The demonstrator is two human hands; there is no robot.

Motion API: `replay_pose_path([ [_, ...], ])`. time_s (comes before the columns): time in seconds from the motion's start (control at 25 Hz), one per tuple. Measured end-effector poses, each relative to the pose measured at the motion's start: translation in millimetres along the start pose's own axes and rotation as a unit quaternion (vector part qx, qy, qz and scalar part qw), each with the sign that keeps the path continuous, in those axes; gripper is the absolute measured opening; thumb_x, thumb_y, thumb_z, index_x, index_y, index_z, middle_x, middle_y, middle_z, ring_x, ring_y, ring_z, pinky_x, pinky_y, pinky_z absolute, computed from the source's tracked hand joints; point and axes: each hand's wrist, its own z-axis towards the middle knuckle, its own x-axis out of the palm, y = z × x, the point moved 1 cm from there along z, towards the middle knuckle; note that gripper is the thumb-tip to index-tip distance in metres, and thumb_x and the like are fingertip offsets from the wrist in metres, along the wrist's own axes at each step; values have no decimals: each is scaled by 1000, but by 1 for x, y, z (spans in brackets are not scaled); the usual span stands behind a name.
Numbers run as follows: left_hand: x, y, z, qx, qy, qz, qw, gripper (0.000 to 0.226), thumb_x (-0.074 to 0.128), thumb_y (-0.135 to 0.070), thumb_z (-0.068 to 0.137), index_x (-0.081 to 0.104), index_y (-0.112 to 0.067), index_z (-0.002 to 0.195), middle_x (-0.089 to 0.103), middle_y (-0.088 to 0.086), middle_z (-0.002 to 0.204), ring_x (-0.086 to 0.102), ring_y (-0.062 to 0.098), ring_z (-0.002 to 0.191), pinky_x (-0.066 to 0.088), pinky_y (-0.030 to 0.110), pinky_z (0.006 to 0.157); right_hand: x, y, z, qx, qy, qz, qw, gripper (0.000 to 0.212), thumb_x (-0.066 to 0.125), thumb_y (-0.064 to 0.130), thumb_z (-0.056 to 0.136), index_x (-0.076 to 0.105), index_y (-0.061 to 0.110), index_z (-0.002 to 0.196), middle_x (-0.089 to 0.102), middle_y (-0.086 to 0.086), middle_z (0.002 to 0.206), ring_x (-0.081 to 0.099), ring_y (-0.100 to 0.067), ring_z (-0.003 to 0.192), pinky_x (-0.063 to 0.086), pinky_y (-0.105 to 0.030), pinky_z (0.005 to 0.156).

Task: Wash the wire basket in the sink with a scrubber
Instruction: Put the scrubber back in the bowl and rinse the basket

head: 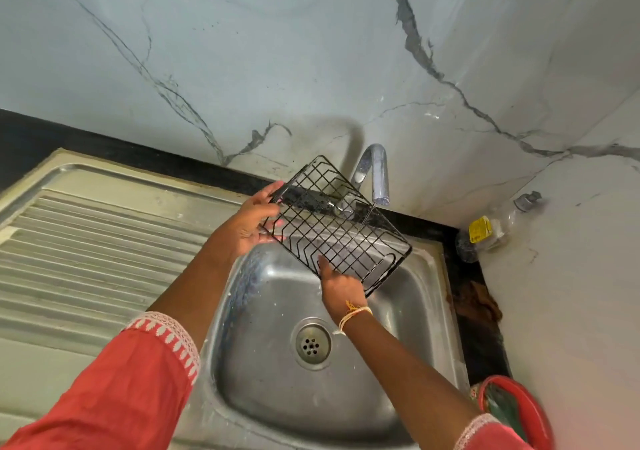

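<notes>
A black wire basket is held tilted above the steel sink, just under the tap. A thin stream of water falls from the spout through the basket's right part. My left hand grips the basket's left edge, thumb on top and fingers behind the wires. At the basket's lower edge my right hand holds on, one finger lying on the grid and the others hidden behind it. I see no scrubber in either hand.
A ribbed steel drainboard lies left of the basin, whose drain is uncovered. In the right corner stand a clear plastic bottle and a dark scouring pad. A red bowl sits at the bottom right. Marble walls close in behind and right.
</notes>
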Motion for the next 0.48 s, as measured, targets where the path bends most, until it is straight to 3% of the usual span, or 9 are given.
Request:
replay_pose_path([
  [0.08, 2, -1, -6, 17, -18, -41, 999, 72, 59, -6, 80, 45, -48, 137, 43, 4, 143, 53, 31, 121, 49, 55, 92, 1, 11, -4, -3, -19, 29, 999, 68, 37, 1, 92, 8, 12, 153, 65, -16, 99, 64, -33, 86, 47, -39, 71],
  [0.2, 16, 24, -20, 2, -24, -38, 999, 101, 75, -25, 65, 19, -49, 146, 46, 4, 132, 47, 25, 120, 46, 51, 88, -7, 28, 0, 9, -91, 96, 991, 65, 43, -1, 89, 28, 17, 149, 67, -19, 87, 65, -38, 78, 49, -41, 68],
  [0.28, 36, 52, -35, -40, 7, -44, 998, 90, 82, -30, 56, 41, -35, 136, 56, -1, 119, 49, 22, 112, 48, 45, 83, -15, 35, 7, 14, -126, 115, 985, 49, 47, 5, 90, 45, 13, 139, 69, -19, 85, 67, -39, 78, 50, -41, 65],
  [0.36, 56, 65, -43, -43, 5, -129, 991, 54, 69, -13, 58, 57, -28, 108, 63, -7, 84, 51, 15, 90, 44, 30, 71, -24, 42, 14, 17, -107, 109, 988, 29, 47, 13, 94, 57, 8, 120, 69, -18, 96, 67, -38, 89, 51, -41, 71],
  [0.4, 59, 65, -40, -26, -13, -165, 986, 52, 58, -6, 59, 58, -29, 105, 63, -7, 78, 51, 13, 85, 42, 28, 68, -28, 42, 16, 2, -105, 112, 988, 27, 45, 18, 95, 58, 7, 116, 68, -16, 104, 66, -37, 94, 51, -41, 75],
  [0.48, 54, 54, -33, -2, -38, -186, 982, 61, 48, -3, 55, 57, -29, 109, 64, -1, 93, 52, 17, 86, 43, 29, 69, -26, 32, 17, -65, -101, 125, 985, 37, 43, 28, 97, 51, 9, 128, 57, -14, 128, 58, -34, 112, 47, -44, 91],
])
